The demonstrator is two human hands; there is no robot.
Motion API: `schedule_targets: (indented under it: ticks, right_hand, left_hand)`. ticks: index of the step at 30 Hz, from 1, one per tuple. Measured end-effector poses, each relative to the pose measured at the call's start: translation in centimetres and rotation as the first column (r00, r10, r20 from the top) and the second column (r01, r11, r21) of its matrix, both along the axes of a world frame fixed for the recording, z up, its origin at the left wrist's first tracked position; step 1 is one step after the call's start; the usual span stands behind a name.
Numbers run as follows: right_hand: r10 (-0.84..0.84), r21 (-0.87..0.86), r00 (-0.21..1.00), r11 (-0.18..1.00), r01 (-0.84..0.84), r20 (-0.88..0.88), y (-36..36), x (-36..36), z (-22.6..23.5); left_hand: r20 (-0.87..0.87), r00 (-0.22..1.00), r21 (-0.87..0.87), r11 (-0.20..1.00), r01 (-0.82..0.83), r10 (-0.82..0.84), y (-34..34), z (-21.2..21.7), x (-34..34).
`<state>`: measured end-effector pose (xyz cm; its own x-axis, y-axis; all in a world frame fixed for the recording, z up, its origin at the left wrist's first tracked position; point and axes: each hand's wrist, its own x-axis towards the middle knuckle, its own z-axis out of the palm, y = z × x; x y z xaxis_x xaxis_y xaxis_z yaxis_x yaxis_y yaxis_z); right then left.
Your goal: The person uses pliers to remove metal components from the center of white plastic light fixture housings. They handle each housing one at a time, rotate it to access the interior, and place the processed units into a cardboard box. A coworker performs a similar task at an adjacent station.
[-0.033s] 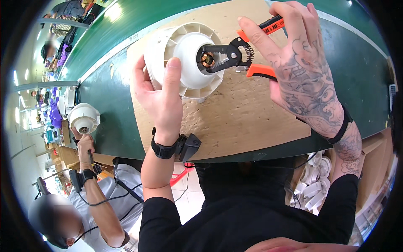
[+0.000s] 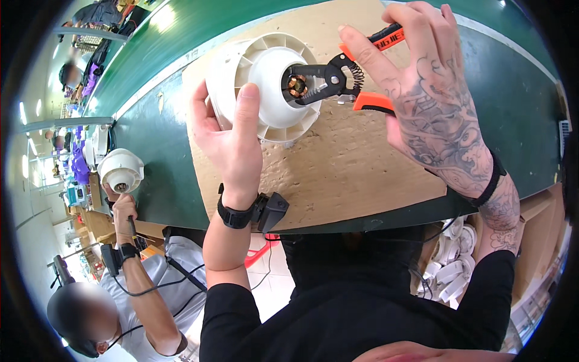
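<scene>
My left hand (image 2: 232,142) grips a round white plastic motor housing (image 2: 265,63), thumb on its front face and fingers behind its left side. Copper-coloured pieces show around a dark centre inside its round opening. My right hand (image 2: 431,108) holds wire strippers (image 2: 335,78) with orange and black handles and a coiled spring between them. The handles are spread apart. The black jaws reach into the opening, around the copper pieces; whether they touch them I cannot tell. The fingers behind the housing are hidden.
Brown cardboard (image 2: 356,175) lies on the green table (image 2: 169,181). At left, a co-worker (image 2: 145,289) holds a similar white housing (image 2: 120,169) and a thin tool. Below the table's right side, white plastic parts (image 2: 449,265) fill a cardboard box (image 2: 534,241). A dark cable (image 2: 443,229) hangs near its edge.
The wire strippers have shifted very slightly left and my right fingers with them. The co-worker's head has moved a little to the right. My left hand and the housing stay still.
</scene>
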<state>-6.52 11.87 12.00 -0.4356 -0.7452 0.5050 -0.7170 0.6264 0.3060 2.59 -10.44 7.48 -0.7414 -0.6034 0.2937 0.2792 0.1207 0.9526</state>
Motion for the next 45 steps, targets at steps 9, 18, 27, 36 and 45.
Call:
schedule_targets:
  ticks: [9, 18, 27, 36, 45]
  right_hand:
    - [0.127, -0.143, 0.989, 0.983, -0.115, 0.073, -0.2, -1.1, -0.8]
    - [0.125, -0.104, 0.965, 0.989, -0.103, 0.23, 0.1, -1.0, -0.2]
    - [0.238, -0.304, 0.658, 0.952, -0.015, 0.715, 0.2, -1.1, -3.1]
    - [0.156, -0.245, 0.649, 0.968, 0.047, 0.745, -0.2, -0.2, -2.3]
    - [0.242, -0.275, 0.196, 0.948, 0.16, 0.95, -0.1, -1.7, -3.1]
  left_hand:
    - [-0.039, 0.999, -0.178, 0.984, -0.021, 0.014, -0.2, -0.1, 0.0]
    - [0.0, 1.0, -0.203, 0.979, 0.002, -0.002, -0.2, -0.1, -0.1]
    - [-0.165, 0.985, -0.521, 0.844, -0.128, 0.047, -0.2, -0.9, -0.1]
    - [-0.163, 0.984, -0.538, 0.83, -0.146, 0.068, -0.4, -0.4, 0.5]
    - [-0.234, 0.969, -0.68, 0.701, -0.218, 0.074, -0.9, -0.8, 0.4]
